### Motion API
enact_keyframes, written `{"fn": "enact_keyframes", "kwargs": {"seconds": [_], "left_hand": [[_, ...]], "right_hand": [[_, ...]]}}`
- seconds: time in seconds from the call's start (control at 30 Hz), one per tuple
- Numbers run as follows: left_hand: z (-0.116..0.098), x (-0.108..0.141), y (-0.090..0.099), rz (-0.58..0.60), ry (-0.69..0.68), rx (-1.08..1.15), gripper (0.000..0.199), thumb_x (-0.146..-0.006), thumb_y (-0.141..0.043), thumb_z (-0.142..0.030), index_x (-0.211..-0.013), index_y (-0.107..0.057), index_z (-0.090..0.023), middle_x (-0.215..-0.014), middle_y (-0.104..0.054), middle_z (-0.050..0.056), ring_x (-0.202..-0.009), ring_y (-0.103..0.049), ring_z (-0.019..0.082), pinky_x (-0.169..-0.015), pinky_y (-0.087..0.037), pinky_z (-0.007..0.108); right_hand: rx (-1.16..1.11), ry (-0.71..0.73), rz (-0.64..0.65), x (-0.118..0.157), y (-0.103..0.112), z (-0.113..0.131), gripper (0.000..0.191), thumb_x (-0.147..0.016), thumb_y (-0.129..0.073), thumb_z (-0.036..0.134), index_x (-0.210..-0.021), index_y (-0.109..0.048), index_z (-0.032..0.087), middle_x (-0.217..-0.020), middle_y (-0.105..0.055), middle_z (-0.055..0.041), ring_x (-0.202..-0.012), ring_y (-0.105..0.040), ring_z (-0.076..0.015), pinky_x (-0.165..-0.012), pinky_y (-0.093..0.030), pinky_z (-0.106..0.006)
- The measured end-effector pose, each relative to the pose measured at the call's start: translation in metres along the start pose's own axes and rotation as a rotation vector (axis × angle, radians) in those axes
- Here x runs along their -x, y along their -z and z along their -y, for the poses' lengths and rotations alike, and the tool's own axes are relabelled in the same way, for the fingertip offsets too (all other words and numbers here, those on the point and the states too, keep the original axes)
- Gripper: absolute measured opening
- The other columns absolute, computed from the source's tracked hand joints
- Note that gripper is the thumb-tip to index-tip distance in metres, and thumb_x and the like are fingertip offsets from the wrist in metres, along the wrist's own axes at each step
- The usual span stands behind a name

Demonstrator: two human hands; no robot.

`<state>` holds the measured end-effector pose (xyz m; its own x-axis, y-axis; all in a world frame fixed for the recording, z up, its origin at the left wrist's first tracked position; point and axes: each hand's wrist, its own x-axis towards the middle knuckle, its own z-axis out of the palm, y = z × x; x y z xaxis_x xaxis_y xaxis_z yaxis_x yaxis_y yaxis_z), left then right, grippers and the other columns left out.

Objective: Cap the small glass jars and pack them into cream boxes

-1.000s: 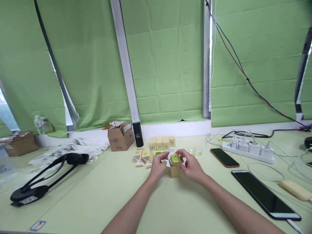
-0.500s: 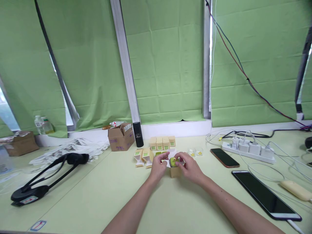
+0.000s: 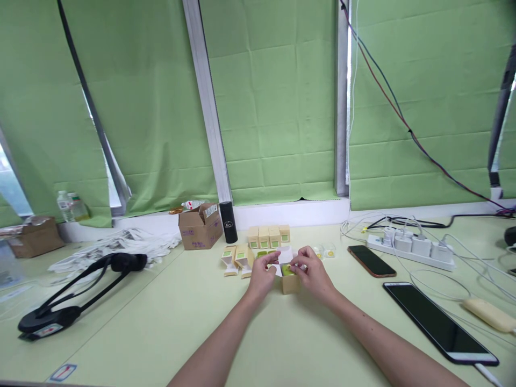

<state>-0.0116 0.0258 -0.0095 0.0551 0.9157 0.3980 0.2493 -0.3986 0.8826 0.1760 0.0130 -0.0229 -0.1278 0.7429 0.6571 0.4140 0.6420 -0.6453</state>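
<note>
A small open cardboard box (image 3: 291, 285) stands on the table between my hands, its white flap raised at the back. Inside its top sits a green item (image 3: 286, 270). My right hand (image 3: 312, 272) has thumb and fingertips pinched at the item's right side. At the box's left edge is my left hand (image 3: 264, 274), its fingers curved towards the flap; whether it grips the box is hard to tell. Behind are several small boxes (image 3: 264, 237) in a row, and two opened ones (image 3: 244, 257) lie to the left.
Clear round containers (image 3: 329, 251) lie right of the box. Farther right are a phone (image 3: 371, 260), a tablet (image 3: 439, 320) and a power strip (image 3: 411, 251) with cables. To the left are a black headset (image 3: 80, 290), a brown carton (image 3: 199, 228) and a black cylinder (image 3: 228, 222).
The green item has gone down into the small box. My right hand has shifted slightly, its fingers now raised and bunched over the box's right side. My left hand has hardly moved.
</note>
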Motion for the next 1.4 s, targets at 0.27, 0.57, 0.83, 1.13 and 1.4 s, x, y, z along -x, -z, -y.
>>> {"fn": "enact_keyframes", "kwargs": {"seconds": [0.27, 0.57, 0.83, 1.13, 1.4], "left_hand": [[0.000, 0.000, 0.001, 0.004, 0.002, -0.004, 0.062, -0.063, -0.047, -0.001, -0.118, -0.074, -0.011, -0.108, -0.077, 0.011, -0.099, -0.070, 0.022, -0.090, -0.053, 0.035], [0.002, 0.000, 0.002, 0.015, -0.012, 0.018, 0.059, -0.064, -0.049, -0.003, -0.117, -0.075, -0.013, -0.106, -0.077, 0.011, -0.098, -0.070, 0.023, -0.089, -0.053, 0.035], [0.007, -0.002, 0.001, 0.011, 0.005, 0.064, 0.060, -0.063, -0.049, -0.004, -0.116, -0.075, -0.010, -0.107, -0.077, 0.013, -0.098, -0.069, 0.023, -0.088, -0.054, 0.036], [0.007, -0.003, 0.001, 0.018, 0.040, 0.198, 0.054, -0.063, -0.050, -0.008, -0.110, -0.077, -0.011, -0.101, -0.077, 0.011, -0.098, -0.070, 0.024, -0.094, -0.054, 0.038], [0.004, -0.001, -0.001, 0.011, 0.031, 0.184, 0.048, -0.067, -0.057, -0.008, -0.111, -0.076, -0.013, -0.108, -0.078, 0.011, -0.097, -0.071, 0.023, -0.091, -0.055, 0.037]], "right_hand": [[0.020, -0.099, -0.001, -0.005, -0.002, -0.001, 0.016, -0.081, -0.065, 0.019, -0.074, -0.080, 0.023, -0.084, -0.052, -0.0037, -0.080, -0.058, -0.0200, -0.074, -0.052, -0.034], [0.014, -0.140, 0.015, -0.007, -0.002, -0.002, 0.016, -0.081, -0.068, 0.022, -0.076, -0.082, 0.025, -0.081, -0.057, -0.0041, -0.077, -0.060, -0.0198, -0.071, -0.053, -0.033], [-0.121, -0.135, -0.016, -0.002, -0.001, -0.002, 0.022, -0.088, -0.058, 0.030, -0.083, -0.078, 0.021, -0.088, -0.059, -0.0065, -0.080, -0.061, -0.0210, -0.068, -0.056, -0.034], [-0.425, -0.326, -0.262, -0.007, 0.000, -0.018, 0.032, -0.086, -0.058, 0.047, -0.095, -0.071, 0.019, -0.097, -0.066, -0.0101, -0.084, -0.065, -0.0234, -0.062, -0.060, -0.036], [-0.387, -0.426, -0.260, -0.006, -0.004, -0.031, 0.032, -0.077, -0.063, 0.047, -0.092, -0.068, 0.020, -0.081, -0.064, -0.0048, -0.075, -0.062, -0.0219, -0.051, -0.056, -0.031]]}}
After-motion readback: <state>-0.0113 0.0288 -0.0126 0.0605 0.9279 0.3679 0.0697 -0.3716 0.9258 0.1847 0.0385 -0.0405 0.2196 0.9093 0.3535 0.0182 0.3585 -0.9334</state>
